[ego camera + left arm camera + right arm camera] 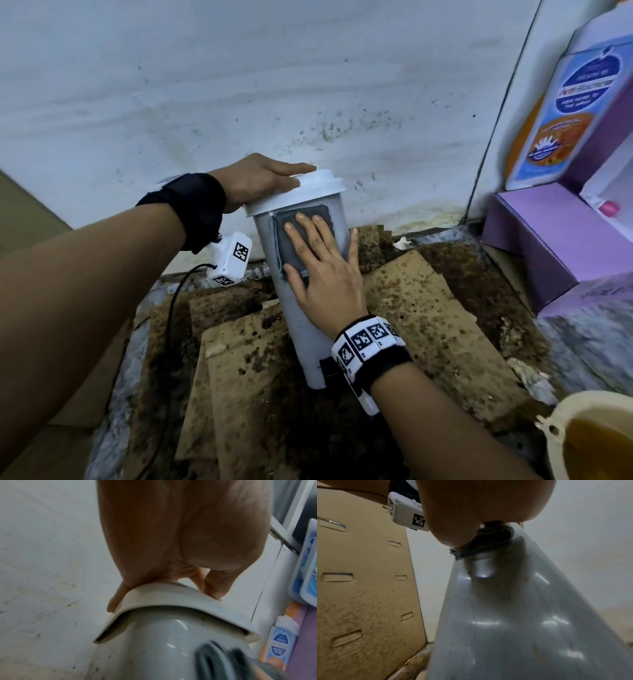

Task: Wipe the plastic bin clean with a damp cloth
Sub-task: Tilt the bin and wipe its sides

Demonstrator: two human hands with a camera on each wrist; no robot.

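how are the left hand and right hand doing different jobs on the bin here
The left hand lies on the white lid on top of the bin; the right hand lies against the grey side of the bin. The left hand touches the lid bare; the right hand presses a folded grey cloth to the wall. Both have fairly straight fingers and both wear a wrist band.

The right hand [320, 274] hides much of the cloth [301, 236]. The bin's [301, 325] base sits behind the wrist; the bowl [589, 442] is cut off.
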